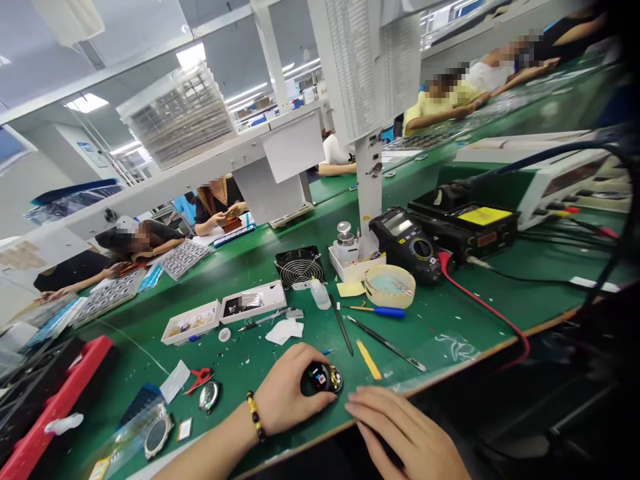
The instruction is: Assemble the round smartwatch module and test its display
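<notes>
My left hand [289, 390], with a beaded bracelet at its wrist, is wrapped around a small round smartwatch [316, 377] near the table's front edge. The watch's dark screen is lit with small coloured icons, and gold-coloured parts show at its right side. Just right of it, my right hand [403, 427] is stretched out over the table edge, fingers extended and apart from the watch. A yellow strip [369, 360], tweezers [387, 343] and a dark pen-like tool [342, 327] lie beyond my hands. Left of my left arm are a round watch case [209, 396] and red-handled pliers [200, 380].
A multimeter [406, 241] with a red lead stands at the right beside a soldering station [467, 223]. Small white parts boxes [193, 323], a fan [300, 267] and a round tub [390, 287] sit farther back. A red-edged black tray [65, 393] is at left. Other people sit across the bench.
</notes>
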{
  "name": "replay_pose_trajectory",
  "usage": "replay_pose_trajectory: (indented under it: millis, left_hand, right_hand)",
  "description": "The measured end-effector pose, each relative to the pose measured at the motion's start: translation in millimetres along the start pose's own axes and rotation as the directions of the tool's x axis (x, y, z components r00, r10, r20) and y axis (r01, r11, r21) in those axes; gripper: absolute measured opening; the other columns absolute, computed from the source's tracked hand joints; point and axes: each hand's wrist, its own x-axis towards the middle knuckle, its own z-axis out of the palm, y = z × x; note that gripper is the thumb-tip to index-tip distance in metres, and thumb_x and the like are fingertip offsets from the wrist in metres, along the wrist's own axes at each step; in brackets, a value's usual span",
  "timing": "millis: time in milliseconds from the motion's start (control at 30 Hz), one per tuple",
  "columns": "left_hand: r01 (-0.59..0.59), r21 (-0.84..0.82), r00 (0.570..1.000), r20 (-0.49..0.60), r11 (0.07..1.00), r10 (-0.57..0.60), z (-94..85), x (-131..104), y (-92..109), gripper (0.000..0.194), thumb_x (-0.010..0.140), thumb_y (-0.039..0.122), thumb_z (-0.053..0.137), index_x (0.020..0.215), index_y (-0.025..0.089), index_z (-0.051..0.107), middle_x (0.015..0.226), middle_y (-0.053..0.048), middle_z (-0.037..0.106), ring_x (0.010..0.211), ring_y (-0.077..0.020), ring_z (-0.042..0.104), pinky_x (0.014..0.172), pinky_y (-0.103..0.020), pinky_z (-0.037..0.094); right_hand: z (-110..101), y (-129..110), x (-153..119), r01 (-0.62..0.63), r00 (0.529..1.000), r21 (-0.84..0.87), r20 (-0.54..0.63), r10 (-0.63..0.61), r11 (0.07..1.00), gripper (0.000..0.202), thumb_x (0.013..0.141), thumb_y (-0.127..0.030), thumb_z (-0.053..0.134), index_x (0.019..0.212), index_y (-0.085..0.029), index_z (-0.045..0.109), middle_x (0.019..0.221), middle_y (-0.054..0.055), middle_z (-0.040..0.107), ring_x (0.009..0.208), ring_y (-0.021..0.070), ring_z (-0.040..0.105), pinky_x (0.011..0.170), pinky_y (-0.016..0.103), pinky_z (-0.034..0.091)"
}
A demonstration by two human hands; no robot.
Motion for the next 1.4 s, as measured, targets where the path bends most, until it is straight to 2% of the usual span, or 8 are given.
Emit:
replay_pose_trajectory:
  millis: [167, 567, 700, 833, 967, 1067, 1233, 1400]
  left_hand:
    - [-0.032, -0.024, 1.0, 0.002, 0.999, 0.032, -3.2, 1, -1, 0.044, 0.077, 0.023, 0.08, 0.118, 0.025, 0.065, 0.118, -0.006, 0.066, 0.11, -0.0226, 0.062, 0.1, -0.036, 0.05]
    - [-0.13, 0.102, 0.991, 0.051, 0.986, 0.125, -16.2, -2, -2, 0.05, 0.07, 0.011, 0.067, 0.118, 0.024, 0.062, 0.125, -0.007, 0.064, 0.118, -0.0239, 0.059, 0.11, -0.039, 0.047]
    - [-0.133, 0.187, 0.991, 0.044, 0.973, 0.127, -9.2, -6, 2, 0.049, 0.075, 0.022, 0.075, 0.121, 0.026, 0.059, 0.126, -0.008, 0.064, 0.12, -0.0269, 0.058, 0.109, -0.044, 0.047]
    - [-0.151, 0.232, 0.988, 0.011, 0.961, 0.153, -0.8, -9, -6, 0.029, 0.087, 0.033, 0.069, 0.115, 0.03, 0.059, 0.122, -0.008, 0.065, 0.115, -0.0276, 0.061, 0.102, -0.047, 0.054]
    - [-0.221, 0.255, 0.974, 0.015, 0.941, 0.224, 3.9, -5, -15, 0.028, 0.091, 0.031, 0.063, 0.118, 0.034, 0.058, 0.118, -0.006, 0.066, 0.109, -0.0264, 0.064, 0.094, -0.044, 0.059]
    - [-0.232, 0.288, 0.971, 0.016, 0.929, 0.237, 4.3, -6, -11, 0.032, 0.088, 0.027, 0.062, 0.12, 0.033, 0.058, 0.12, -0.007, 0.066, 0.11, -0.0263, 0.065, 0.094, -0.043, 0.06]
    - [-0.211, 0.311, 0.975, 0.005, 0.927, 0.22, 4.3, -7, -8, 0.04, 0.085, 0.03, 0.067, 0.124, 0.034, 0.058, 0.124, -0.007, 0.065, 0.113, -0.0283, 0.063, 0.098, -0.045, 0.058]
    - [-0.144, 0.273, 0.989, 0.006, 0.951, 0.149, 4.8, -6, -6, 0.034, 0.091, 0.038, 0.065, 0.124, 0.031, 0.063, 0.121, -0.009, 0.064, 0.11, -0.0264, 0.062, 0.098, -0.044, 0.056]
  right_hand:
    - [12, 5, 24, -0.035, 0.996, -0.022, 0.085, 0.037, 0.999, 0.034, 0.096, -0.022, 0.058, 0.129, -0.026, 0.066, 0.115, 0.007, 0.077, 0.102, 0.0251, 0.075, 0.087, 0.037, 0.064]
    - [14, 4, 18, -0.065, 0.99, 0.003, 0.124, 0.064, 0.998, 0.036, 0.096, -0.021, 0.057, 0.131, -0.026, 0.063, 0.118, 0.006, 0.075, 0.105, 0.0257, 0.073, 0.091, 0.041, 0.062]
    - [9, -7, 24, -0.116, 0.985, 0.021, 0.133, 0.112, 0.993, 0.029, 0.095, -0.017, 0.056, 0.121, -0.024, 0.067, 0.116, 0.008, 0.076, 0.105, 0.0253, 0.072, 0.094, 0.043, 0.061]
    - [-3, -16, 27, -0.132, 0.986, 0.102, 0.119, 0.12, 0.986, 0.029, 0.095, -0.015, 0.056, 0.122, -0.02, 0.065, 0.118, 0.009, 0.074, 0.112, 0.0241, 0.069, 0.101, 0.044, 0.058]
    - [-22, -10, 10, -0.101, 0.995, 0.128, 0.008, 0.1, 0.987, 0.034, 0.093, -0.009, 0.055, 0.123, -0.02, 0.064, 0.12, 0.008, 0.074, 0.118, 0.0215, 0.066, 0.105, 0.041, 0.056]
    - [-35, 2, -22, -0.197, 0.978, 0.143, -0.047, 0.206, 0.97, 0.041, 0.091, -0.004, 0.054, 0.125, -0.024, 0.065, 0.118, 0.007, 0.076, 0.112, 0.0207, 0.068, 0.099, 0.04, 0.058]
    - [-37, 50, -91, -0.566, 0.798, 0.15, -0.148, 0.584, 0.811, 0.021, 0.098, -0.025, 0.056, 0.109, -0.026, 0.074, 0.107, 0.007, 0.077, 0.1, 0.022, 0.072, 0.088, 0.037, 0.061]
    - [-39, 112, -130, -0.786, 0.506, 0.205, -0.33, 0.797, 0.583, 0.041, 0.098, -0.052, 0.054, 0.117, -0.018, 0.067, 0.107, 0.011, 0.074, 0.094, 0.0257, 0.072, 0.082, 0.042, 0.062]
